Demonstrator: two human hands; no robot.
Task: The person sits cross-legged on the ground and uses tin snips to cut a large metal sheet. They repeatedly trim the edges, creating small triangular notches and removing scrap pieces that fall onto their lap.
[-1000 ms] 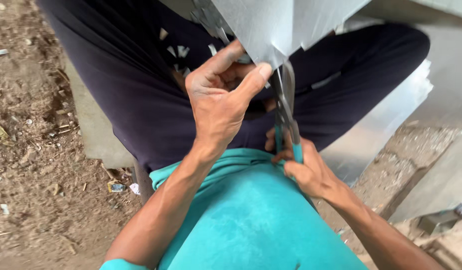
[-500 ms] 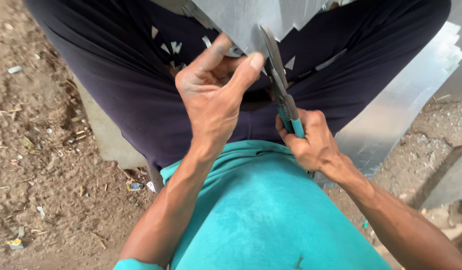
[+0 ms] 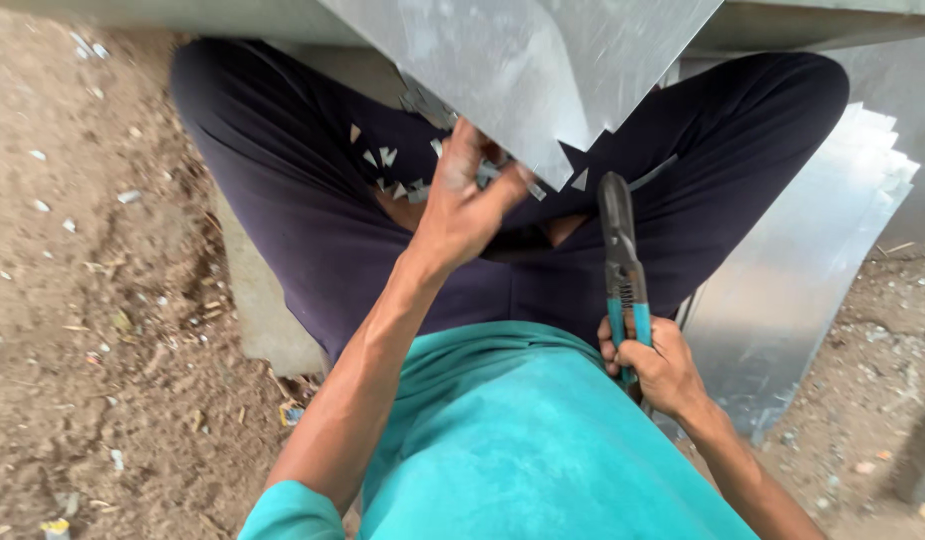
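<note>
Taking the folded metal sheet (image 3: 522,70) as the landmark, held over the person's lap at the top of the view: far to its left the dirt ground (image 3: 82,300) is sprinkled with small pale offcuts. Nearer, just below the sheet's left part, a cluster of small triangular metal scraps (image 3: 382,160) lies on the dark trousers (image 3: 282,180), which suggests that a good deal of snipping along the sheet's lower edge is already done.

The left hand (image 3: 462,205) sits right under the sheet's lower edge, fingers closed on it beside the notched corner, pinching the metal between thumb and fingers. That corner shows a jagged, saw-toothed outline, so the notching there looks at least partly finished; how much of the edge still needs cutting cannot be read, since most of the sheet runs out of the top of the view.

Below and to the right of the notched corner, the tin snips (image 3: 620,260) point up toward the sheet, blades together and clear of the metal, not biting it. The right hand (image 3: 657,365) is wrapped shut around their teal handles, well below the sheet. Farther right, a stack of flat metal sheets (image 3: 812,260) leans by the person's leg, apparently uncut.
</note>
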